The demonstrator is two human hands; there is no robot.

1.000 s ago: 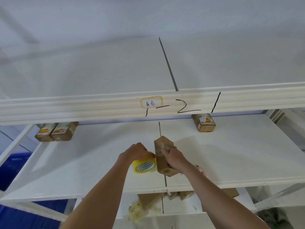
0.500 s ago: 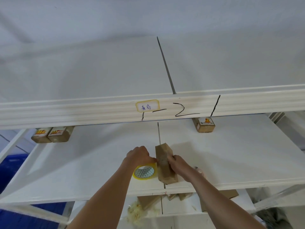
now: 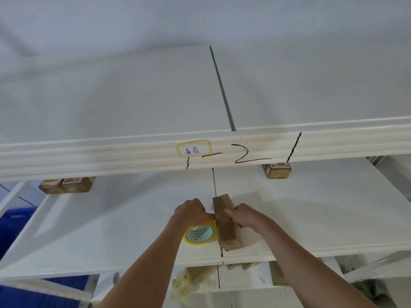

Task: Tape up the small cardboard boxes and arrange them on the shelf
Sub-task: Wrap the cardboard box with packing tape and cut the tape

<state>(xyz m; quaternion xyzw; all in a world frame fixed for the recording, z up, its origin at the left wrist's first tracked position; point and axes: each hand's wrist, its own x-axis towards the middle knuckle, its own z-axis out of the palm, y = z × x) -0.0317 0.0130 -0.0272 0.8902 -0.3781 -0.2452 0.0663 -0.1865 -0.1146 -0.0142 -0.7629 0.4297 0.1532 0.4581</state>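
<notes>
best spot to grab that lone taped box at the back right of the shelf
Take the lone box across its two short side faces, reaching in level from the front. The upper shelf's edge overhangs its top, and both sides stand free.

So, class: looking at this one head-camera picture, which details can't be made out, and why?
- Tape strip between roll of tape and box: hidden by left hand.
- Box's right side: covered by right hand.
- Labels on back boxes: too small.
- Items on lower shelf: cut off by shelf edge.
</notes>
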